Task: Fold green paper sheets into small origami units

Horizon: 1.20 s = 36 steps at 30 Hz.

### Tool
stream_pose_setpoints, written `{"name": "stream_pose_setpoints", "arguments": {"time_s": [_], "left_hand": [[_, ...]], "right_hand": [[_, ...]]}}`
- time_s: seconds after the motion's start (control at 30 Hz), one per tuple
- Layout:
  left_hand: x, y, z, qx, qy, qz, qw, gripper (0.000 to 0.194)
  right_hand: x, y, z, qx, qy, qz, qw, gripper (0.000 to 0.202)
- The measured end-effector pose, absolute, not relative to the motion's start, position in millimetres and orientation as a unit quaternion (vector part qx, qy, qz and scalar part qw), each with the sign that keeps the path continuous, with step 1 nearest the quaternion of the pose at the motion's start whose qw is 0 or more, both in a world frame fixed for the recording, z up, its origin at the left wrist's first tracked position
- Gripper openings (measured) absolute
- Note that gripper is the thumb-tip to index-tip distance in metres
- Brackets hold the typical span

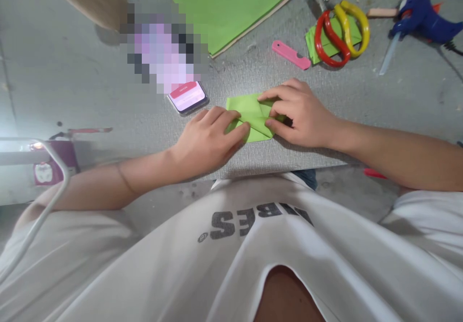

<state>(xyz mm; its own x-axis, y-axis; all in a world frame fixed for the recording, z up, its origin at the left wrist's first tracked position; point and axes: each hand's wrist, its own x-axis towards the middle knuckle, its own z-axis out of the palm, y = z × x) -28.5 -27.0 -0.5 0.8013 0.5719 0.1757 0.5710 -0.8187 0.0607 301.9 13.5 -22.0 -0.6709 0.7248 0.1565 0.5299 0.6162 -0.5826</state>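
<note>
Far L on the grey table (144, 141), a phone (188, 98) lies w/ its screen lit, mostly blurred out; behind it, a big green sheet (235, 8). Next, the L hand (211, 136): loosely curled, fingers a bit apart, tips pressed on the L part of a small green paper (249, 102); can't tell if it pinches or just holds it down. The paper sits on the table near its front edge, btwn both hands, in front of the person's body. Progress, as far as I can judge: part-way. Some creases are in & a flap is folded over, but the layers don't look fully flat, so pressing/creasing seems left; no. of folds to go, can't tell. Long axis looks approx. L–R, hand to hand, though the R end is partly hidden under fingers; the flap's edge slants down to the R, and a corner points R, twd the person. No clear front end. R hand (302, 114): half closed, thumb & fingers seemingly gripping the fold at the R end, forefinger reaching to the far edge. Beyond: pink cutter (291, 55), then scissors (333, 47) atop a stack of green pieces (311, 47), w/ a blue glue gun (427, 20) far R.
</note>
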Motion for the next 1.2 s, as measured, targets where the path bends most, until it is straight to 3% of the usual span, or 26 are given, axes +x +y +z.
{"name": "stream_pose_setpoints", "arguments": {"time_s": [0.3, 0.63, 0.87, 1.2], "left_hand": [[-30.1, -26.3, -2.2, 0.945, 0.316, 0.079, 0.024, 0.049], [-29.2, -18.8, -5.4, 0.939, 0.322, 0.083, 0.085, 0.052], [-30.5, -22.4, 1.1, 0.943, 0.320, 0.058, 0.073, 0.057], [-29.4, -27.7, 4.8, 0.939, 0.339, 0.039, 0.037, 0.052]], "right_hand": [[303.5, 13.8, -16.5, -0.399, -0.861, 0.253, 0.189, 0.029], [322.7, 18.9, -24.0, -0.414, -0.857, 0.249, 0.177, 0.041], [324.3, 22.2, -25.6, -0.413, -0.864, 0.240, 0.157, 0.036], [313.6, 12.8, -26.0, -0.421, -0.868, 0.200, 0.171, 0.045]]}}
